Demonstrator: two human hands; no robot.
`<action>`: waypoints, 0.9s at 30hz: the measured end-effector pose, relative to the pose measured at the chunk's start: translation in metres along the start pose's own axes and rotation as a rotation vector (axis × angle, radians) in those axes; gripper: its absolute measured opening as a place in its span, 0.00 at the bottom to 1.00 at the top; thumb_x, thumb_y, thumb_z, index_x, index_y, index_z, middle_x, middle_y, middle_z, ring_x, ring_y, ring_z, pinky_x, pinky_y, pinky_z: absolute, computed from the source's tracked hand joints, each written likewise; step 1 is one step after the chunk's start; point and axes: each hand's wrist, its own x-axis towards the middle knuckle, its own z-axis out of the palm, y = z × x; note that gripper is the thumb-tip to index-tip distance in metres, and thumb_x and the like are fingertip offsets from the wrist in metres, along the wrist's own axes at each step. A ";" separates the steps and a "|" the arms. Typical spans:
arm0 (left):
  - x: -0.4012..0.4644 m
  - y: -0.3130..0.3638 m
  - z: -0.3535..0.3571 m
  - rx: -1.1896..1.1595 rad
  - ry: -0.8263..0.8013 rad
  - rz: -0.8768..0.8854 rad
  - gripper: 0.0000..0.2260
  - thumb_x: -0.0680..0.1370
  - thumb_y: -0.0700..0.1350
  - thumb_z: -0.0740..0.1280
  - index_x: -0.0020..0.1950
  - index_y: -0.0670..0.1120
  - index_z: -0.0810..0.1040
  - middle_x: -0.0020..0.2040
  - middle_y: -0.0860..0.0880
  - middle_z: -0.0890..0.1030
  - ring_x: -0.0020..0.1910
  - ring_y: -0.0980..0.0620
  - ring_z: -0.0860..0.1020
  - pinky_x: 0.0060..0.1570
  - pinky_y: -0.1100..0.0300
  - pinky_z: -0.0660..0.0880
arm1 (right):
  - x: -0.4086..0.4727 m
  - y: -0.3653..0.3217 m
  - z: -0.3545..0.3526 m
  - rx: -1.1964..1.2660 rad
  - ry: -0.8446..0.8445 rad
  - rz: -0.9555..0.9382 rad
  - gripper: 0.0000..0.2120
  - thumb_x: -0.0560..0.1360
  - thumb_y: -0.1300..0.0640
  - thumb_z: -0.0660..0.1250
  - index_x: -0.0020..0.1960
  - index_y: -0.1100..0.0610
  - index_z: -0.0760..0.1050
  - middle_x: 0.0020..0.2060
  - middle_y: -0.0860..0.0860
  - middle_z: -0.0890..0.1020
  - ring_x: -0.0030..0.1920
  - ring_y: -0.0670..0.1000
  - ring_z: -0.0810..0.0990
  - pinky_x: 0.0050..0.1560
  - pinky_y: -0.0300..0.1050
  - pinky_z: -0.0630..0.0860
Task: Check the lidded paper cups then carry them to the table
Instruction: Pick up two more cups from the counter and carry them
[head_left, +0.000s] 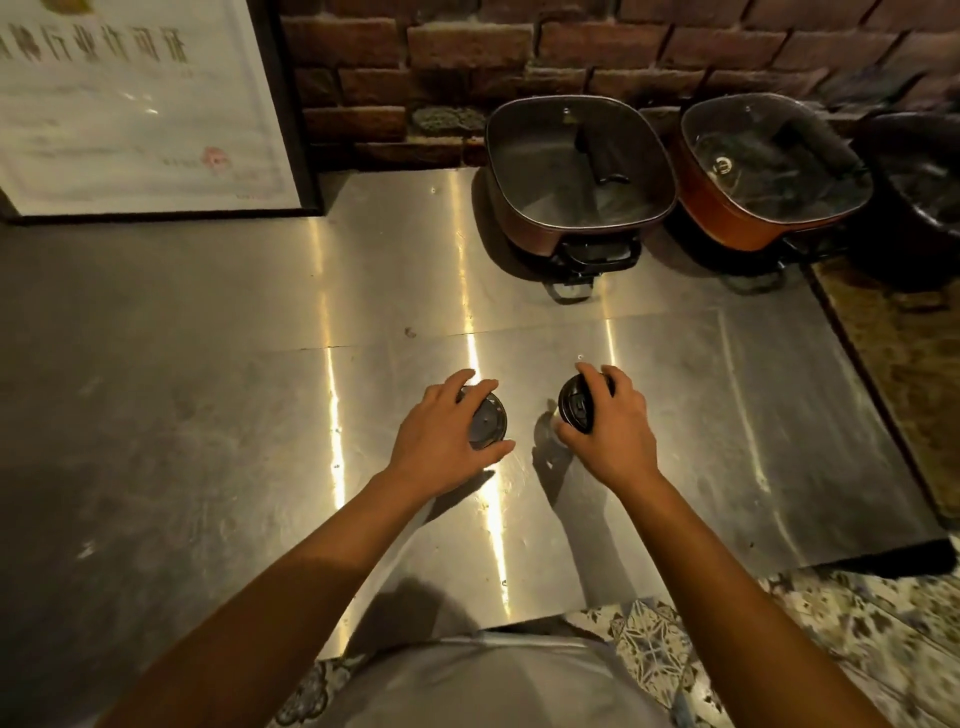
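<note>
Two paper cups with black lids are over the steel counter (208, 415), near its middle. My left hand (441, 441) grips the left cup (487, 420) from above, fingers and thumb curled round the lid rim. My right hand (615, 426) grips the right cup (575, 408), which is tilted so that its lid faces left. The cup bodies are mostly hidden under the lids and hands.
Two red electric pots with glass lids, the left pot (576, 171) and the right pot (769, 171), stand at the back against the brick wall. A dark pot (919, 176) sits at the far right. A framed certificate (140, 104) leans at the back left. Patterned floor tiles (779, 649) lie below the counter's front edge.
</note>
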 end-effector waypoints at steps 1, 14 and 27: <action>-0.003 0.000 0.000 0.008 -0.001 0.001 0.37 0.73 0.72 0.67 0.78 0.60 0.63 0.80 0.53 0.64 0.73 0.44 0.69 0.62 0.48 0.77 | 0.000 -0.001 0.000 -0.006 -0.004 -0.028 0.42 0.75 0.46 0.77 0.82 0.43 0.58 0.81 0.54 0.61 0.78 0.61 0.64 0.67 0.61 0.76; -0.061 0.042 -0.056 -0.203 0.327 -0.175 0.37 0.70 0.65 0.76 0.73 0.57 0.64 0.70 0.52 0.74 0.61 0.55 0.73 0.54 0.64 0.72 | -0.011 -0.012 -0.065 0.342 0.061 -0.401 0.37 0.70 0.40 0.78 0.73 0.43 0.64 0.69 0.49 0.75 0.67 0.50 0.74 0.64 0.49 0.76; -0.277 0.105 -0.074 -0.136 0.790 -0.374 0.33 0.72 0.68 0.69 0.72 0.52 0.72 0.67 0.53 0.75 0.61 0.59 0.72 0.59 0.67 0.70 | -0.130 -0.090 -0.091 0.372 -0.167 -0.990 0.34 0.71 0.50 0.77 0.75 0.44 0.72 0.74 0.49 0.70 0.73 0.52 0.70 0.69 0.50 0.75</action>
